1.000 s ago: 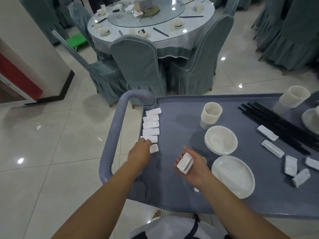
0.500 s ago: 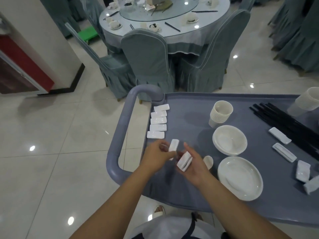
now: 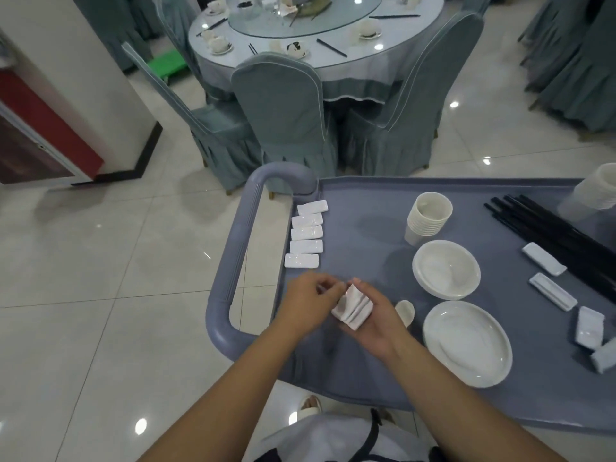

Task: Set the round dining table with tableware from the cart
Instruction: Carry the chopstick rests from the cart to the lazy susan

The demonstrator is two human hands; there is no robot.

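Note:
Over the near left part of the grey cart (image 3: pixel 366 208), my right hand (image 3: pixel 375 323) holds a small stack of white chopstick rests (image 3: pixel 354 308) in its palm. My left hand (image 3: pixel 308 303) touches the left end of that stack, fingers curled on a rest. A row of several white rests (image 3: pixel 305 240) lies along the cart's left edge. The round dining table (image 3: pixel 333 58) stands beyond the chairs, partly set with cups, saucers and chopsticks.
On the cart lie stacked cups (image 3: pixel 428 221), a stack of bowls (image 3: pixel 446 270), plates (image 3: pixel 466 343), a spoon (image 3: pixel 405 311), black chopsticks (image 3: pixel 550 235), more rests (image 3: pixel 551 291) and another cup stack (image 3: pixel 596 191). Covered chairs (image 3: pixel 280 108) stand between cart and table. The cart handle (image 3: pixel 233 255) juts left.
My left hand picked a rest from the near end of the row and brought it right to the stack in my right hand. The view also shifted.

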